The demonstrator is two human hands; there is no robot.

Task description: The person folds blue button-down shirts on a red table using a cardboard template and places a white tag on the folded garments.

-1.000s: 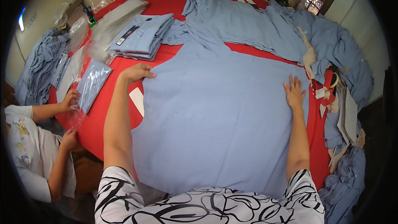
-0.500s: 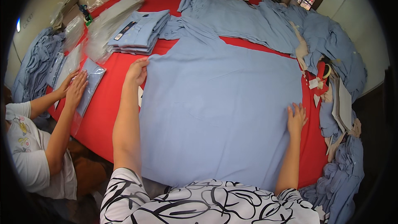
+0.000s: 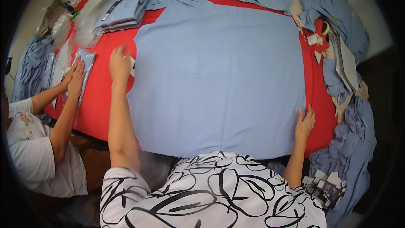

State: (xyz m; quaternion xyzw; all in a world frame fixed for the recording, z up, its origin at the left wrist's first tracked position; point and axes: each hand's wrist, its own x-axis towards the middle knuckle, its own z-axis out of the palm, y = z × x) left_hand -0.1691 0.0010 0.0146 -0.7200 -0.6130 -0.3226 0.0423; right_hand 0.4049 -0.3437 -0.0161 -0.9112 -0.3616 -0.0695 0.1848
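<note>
A light blue shirt (image 3: 219, 80) lies spread nearly flat, back side up, with a few faint creases. Its near edge reaches my body, and its far end bunches toward other blue fabric. My left hand (image 3: 120, 65) hovers beside the shirt's left edge, slightly blurred, fingers loosely apart and nothing visible in them. At the right edge, low down, my right hand (image 3: 304, 124) rests against the fabric with thumb and fingers spread. A small white tag (image 3: 133, 66) peeks out between my left hand and the shirt.
A red cloth (image 3: 95, 114) covers the table. Folded shirts (image 3: 126, 8) are stacked at far left, beside clear plastic bags (image 3: 95, 14). A co-worker's hands (image 3: 76, 78) press a bagged shirt (image 3: 86, 59). Blue garments (image 3: 337, 21), a tape roll (image 3: 325, 28) and cards (image 3: 344, 61) line the right side.
My left hand has let go of the shirt's left edge and moved left and nearer to me. My right hand stays at the right edge. The view has tilted down.
</note>
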